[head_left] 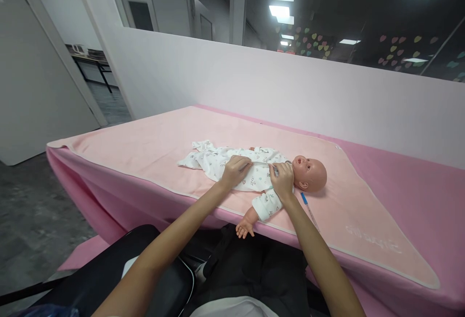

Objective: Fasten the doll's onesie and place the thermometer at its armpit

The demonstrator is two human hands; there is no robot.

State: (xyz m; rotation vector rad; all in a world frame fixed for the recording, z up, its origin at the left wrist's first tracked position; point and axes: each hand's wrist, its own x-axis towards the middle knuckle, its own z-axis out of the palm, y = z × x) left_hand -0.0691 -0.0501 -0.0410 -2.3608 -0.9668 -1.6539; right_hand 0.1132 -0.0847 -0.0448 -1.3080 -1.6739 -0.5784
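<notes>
A baby doll (315, 175) lies on its back, head to the right, in a white printed baby gown (214, 162). My left hand (236, 169) is closed at the middle of the gown, fingers pinched on its front edge. Near the doll's neck, my right hand (282, 179) pinches the same front edge, and the fabric is drawn straight between both hands. The fingertips are partly hidden. Below my right hand, one doll arm (249, 221) reaches over the table's front edge. A thin clear stick with a blue cap (304, 199), perhaps a thermometer, lies beside the doll's head.
A light pink blanket (145, 147) covers much of the table, over a darker pink cloth (410, 176). Behind stands a white half wall (290, 84) with glass above. A black chair (163, 283) is at my left, and a doorway (98, 70) opens at far left.
</notes>
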